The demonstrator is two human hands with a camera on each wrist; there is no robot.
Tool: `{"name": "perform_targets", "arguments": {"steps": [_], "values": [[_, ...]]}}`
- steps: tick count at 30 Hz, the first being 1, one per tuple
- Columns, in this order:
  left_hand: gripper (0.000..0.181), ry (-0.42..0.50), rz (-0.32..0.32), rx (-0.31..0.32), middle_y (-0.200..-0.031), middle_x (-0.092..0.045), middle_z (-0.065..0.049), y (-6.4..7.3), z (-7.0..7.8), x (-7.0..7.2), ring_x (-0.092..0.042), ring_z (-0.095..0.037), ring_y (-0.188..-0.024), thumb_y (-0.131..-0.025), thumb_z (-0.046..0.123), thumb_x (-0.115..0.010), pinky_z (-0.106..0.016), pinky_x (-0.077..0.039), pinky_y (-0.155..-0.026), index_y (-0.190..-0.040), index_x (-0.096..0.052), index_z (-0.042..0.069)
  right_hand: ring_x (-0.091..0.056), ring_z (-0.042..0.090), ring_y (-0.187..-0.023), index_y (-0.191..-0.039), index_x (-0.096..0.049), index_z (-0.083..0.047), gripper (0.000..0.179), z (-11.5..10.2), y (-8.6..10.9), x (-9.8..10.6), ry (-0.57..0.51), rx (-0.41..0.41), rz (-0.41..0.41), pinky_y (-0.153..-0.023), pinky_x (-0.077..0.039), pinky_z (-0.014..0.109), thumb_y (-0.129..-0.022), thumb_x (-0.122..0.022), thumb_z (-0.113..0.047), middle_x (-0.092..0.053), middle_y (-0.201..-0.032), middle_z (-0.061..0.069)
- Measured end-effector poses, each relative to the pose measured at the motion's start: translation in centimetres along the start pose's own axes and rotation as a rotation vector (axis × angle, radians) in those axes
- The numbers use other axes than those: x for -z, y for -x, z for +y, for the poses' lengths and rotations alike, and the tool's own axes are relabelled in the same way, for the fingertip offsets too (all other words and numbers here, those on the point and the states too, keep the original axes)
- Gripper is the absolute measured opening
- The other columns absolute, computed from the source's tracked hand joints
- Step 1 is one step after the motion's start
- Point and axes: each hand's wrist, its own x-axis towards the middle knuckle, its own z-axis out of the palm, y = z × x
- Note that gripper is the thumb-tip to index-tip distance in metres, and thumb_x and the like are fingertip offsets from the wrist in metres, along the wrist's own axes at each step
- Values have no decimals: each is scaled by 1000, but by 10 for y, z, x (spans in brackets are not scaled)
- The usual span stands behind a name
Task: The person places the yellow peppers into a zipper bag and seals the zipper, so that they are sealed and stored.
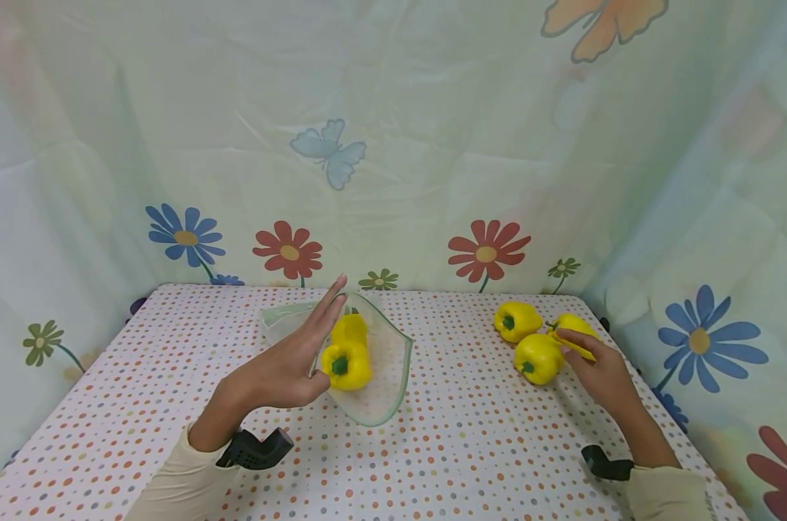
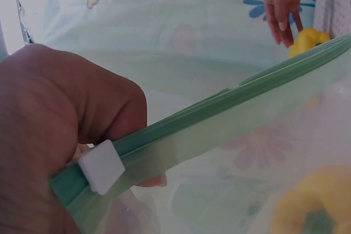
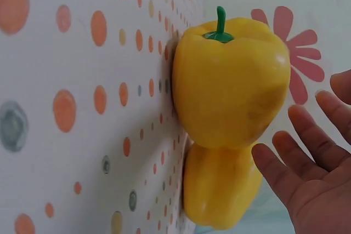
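Note:
My left hand point(image 1: 286, 365) grips the edge of a clear zip bag point(image 1: 390, 362) with a green border. In the left wrist view, a finger curls by the green zip strip point(image 2: 236, 100), close to its white slider point(image 2: 102, 166). Two yellow bell peppers point(image 1: 346, 364) show inside the bag, one behind the other. On the right, my right hand point(image 1: 598, 373) hovers with loosely extended fingers beside three more yellow peppers, the nearest being this bell pepper point(image 1: 539, 359). The right wrist view shows its fingertips close to an upright pepper point(image 3: 233, 80) with a green stem.
A white dotted cloth point(image 1: 458, 449) covers the table. Behind it and at both sides hangs a curtain point(image 1: 406, 159) printed with flowers and butterflies. Another pepper point(image 1: 518, 321) stands toward the back of the right group. Black wrist cameras point(image 1: 257, 449) sit on both wrists.

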Motion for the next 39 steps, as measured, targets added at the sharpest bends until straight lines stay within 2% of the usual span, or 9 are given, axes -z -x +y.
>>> {"name": "perform_targets", "arguments": {"steps": [1,3,4,7,10,15,21,29,39], "values": [[102,-1,0,0,-160,20,3,0,0,0,1,-18,-147,-72,-7,-53,-35,-46,-97,-155,4,5,-40,42,-129,-139,-52,-4,47,4,-1,-1,-9,3,-7,-97,-44,46,-101,-50,-32,-46,-141,23],[102,-2,1,1,-161,20,3,0,0,0,1,-18,-147,-71,-7,-53,-36,-47,-96,-155,4,3,-43,39,-126,-138,-54,-7,50,14,-4,-5,35,3,-6,-94,-47,40,-100,-50,-39,-50,-139,20],[101,-6,2,0,-161,19,2,0,0,0,0,-18,-147,-71,-7,-53,-36,-47,-95,-155,3,2,-43,41,-125,-138,-53,-7,52,17,-5,-6,42,13,-21,-94,-46,46,-100,-49,-41,-49,-139,21],[100,-7,5,1,-161,19,2,0,0,0,0,-19,-147,-71,-6,-53,-37,-48,-95,-155,3,2,-44,40,-125,-138,-52,-7,60,18,-5,-8,74,11,-49,-93,-47,49,-97,-47,-50,-47,-141,21],[101,-14,6,4,-160,20,4,0,0,0,0,-18,-147,-72,-5,-53,-38,-45,-98,-155,3,3,-40,45,-127,-139,-49,-3,57,8,-2,-7,41,1,-95,-95,-43,55,-98,-52,-42,-40,-144,26],[100,-16,12,3,-160,20,4,-1,-1,0,-1,-18,-147,-72,-5,-53,-36,-43,-100,-155,3,3,-39,48,-126,-139,-45,2,51,-7,2,-5,40,-4,-133,-95,-42,56,-97,-59,-24,-36,-144,30],[100,-9,11,-3,-160,20,4,0,-2,0,-1,-19,-147,-72,-7,-52,-36,-44,-100,-155,3,3,-35,51,-128,-141,-40,5,56,-12,1,-5,30,10,-198,-99,-36,62,-96,-59,-22,-31,-146,33],[103,-7,15,-3,-160,20,5,0,-3,0,1,-18,-147,-72,-6,-53,-41,-39,-104,-156,5,9,-30,53,-128,-136,-45,9,55,-12,1,-7,15,114,-176,-97,-32,69,-92,-65,-15,-33,-141,33],[104,-14,14,1,-160,19,5,-1,-3,0,-3,-18,-147,-71,-5,-52,-44,-35,-106,-156,6,10,-30,52,-131,-139,-38,14,64,-13,-2,-8,-8,117,-232,-101,-28,66,-94,-64,-22,-33,-143,35]]}}
